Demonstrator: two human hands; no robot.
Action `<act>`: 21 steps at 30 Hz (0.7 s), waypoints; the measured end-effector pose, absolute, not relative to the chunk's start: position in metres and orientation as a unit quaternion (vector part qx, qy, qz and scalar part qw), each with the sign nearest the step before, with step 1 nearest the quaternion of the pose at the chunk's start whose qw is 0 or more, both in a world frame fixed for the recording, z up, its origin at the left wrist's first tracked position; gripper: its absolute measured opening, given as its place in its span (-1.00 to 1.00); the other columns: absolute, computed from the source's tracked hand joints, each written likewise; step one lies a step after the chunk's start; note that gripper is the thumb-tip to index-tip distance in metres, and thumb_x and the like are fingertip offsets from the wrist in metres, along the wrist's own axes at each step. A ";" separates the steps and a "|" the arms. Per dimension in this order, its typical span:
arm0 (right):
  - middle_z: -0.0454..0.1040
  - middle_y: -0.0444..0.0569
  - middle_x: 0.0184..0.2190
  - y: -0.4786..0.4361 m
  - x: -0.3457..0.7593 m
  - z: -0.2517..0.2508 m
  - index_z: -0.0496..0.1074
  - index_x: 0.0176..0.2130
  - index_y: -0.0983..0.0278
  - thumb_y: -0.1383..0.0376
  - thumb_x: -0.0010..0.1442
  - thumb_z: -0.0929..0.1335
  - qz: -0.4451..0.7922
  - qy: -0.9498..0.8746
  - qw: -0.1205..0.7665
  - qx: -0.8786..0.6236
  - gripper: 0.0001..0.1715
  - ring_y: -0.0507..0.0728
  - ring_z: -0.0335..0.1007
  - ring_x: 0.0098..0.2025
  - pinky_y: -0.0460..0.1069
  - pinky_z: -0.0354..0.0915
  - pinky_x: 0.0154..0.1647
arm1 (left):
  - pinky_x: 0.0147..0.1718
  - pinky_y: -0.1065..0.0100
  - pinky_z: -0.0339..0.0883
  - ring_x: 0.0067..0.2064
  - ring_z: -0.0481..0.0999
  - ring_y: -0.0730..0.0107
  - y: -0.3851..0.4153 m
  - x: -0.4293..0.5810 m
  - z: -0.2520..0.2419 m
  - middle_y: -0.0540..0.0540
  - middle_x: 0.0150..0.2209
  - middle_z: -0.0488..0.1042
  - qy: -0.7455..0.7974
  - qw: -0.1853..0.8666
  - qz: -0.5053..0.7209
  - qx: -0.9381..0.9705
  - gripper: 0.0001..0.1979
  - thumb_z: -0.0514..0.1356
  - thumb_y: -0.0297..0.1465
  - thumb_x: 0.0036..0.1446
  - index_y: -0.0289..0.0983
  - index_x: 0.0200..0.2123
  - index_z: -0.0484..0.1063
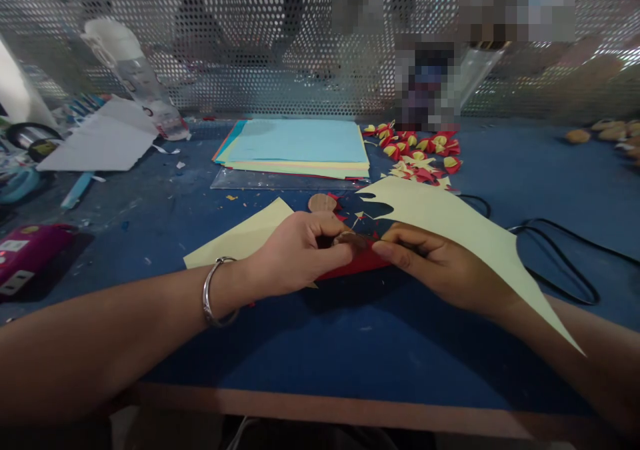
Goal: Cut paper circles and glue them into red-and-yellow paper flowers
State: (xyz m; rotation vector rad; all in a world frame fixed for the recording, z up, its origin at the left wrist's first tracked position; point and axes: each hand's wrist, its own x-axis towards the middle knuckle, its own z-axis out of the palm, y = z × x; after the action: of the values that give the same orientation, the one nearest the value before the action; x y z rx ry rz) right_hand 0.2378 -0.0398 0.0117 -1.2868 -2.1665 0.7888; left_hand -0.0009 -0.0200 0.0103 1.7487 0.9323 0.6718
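Note:
A piece of red paper (pixel 359 264) stretches between my two hands above the table. My left hand (pixel 295 250), with a silver bangle at the wrist, is closed in a pinch at the paper's left part. Fingers and thumb of my right hand (pixel 435 263) pinch its right end. Something small and brownish shows between the hands, too dark to name. Over my right hand and wrist lies a pale yellow sheet (pixel 450 213) with curved cut-outs. Another yellow sheet (pixel 245 233) is partly under my left hand. Just beyond is a round wooden disc (pixel 323 203).
A stack of coloured paper (pixel 300 142) lies at the back, beside small red-and-yellow paper pieces (pixel 425 147). A clear bottle (pixel 145 83) and white sheet (pixel 105 137) are back left. A purple power strip (pixel 35 253) lies left, a black cable (pixel 565 257) right.

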 end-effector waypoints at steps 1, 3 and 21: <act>0.39 -0.12 -0.53 -0.040 0.238 0.011 0.43 -0.42 0.18 -0.25 0.42 0.25 0.289 -0.789 0.254 -0.478 -0.32 0.09 0.34 -0.44 0.03 0.29 -0.29 | -0.45 0.39 0.17 -0.46 0.30 0.46 -0.020 -0.001 0.011 0.05 -0.52 0.40 0.391 0.496 0.265 0.728 -0.82 0.25 -0.37 0.16 -0.29 -0.47 0.54; 0.50 -0.08 -0.45 -0.040 0.238 0.009 0.48 -0.35 0.17 -0.28 0.40 0.26 0.293 -0.777 0.270 -0.488 -0.34 0.13 0.44 -0.36 0.05 0.35 -0.20 | -0.47 0.39 0.16 -0.47 0.31 0.46 -0.021 -0.002 0.012 0.05 -0.53 0.40 0.397 0.481 0.235 0.745 -0.84 0.26 -0.38 0.15 -0.29 -0.46 0.54; 0.60 0.02 -0.29 -0.035 0.247 -0.017 0.59 -0.07 0.06 -0.20 0.40 0.32 0.211 -0.804 0.268 -0.487 -0.51 0.28 0.56 -0.22 0.18 0.50 -0.17 | -0.09 0.25 0.47 -0.17 0.54 0.26 -0.045 -0.007 0.031 -0.15 -0.18 0.62 0.232 0.036 0.274 0.932 -0.78 0.14 -0.45 0.47 -0.32 -0.02 0.60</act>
State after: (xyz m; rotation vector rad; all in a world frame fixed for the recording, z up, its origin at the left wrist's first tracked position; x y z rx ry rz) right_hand 0.2472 -0.0348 -0.0169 -1.3141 -2.1694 0.5684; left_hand -0.0074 -0.0450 0.0314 2.8639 0.7127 0.8429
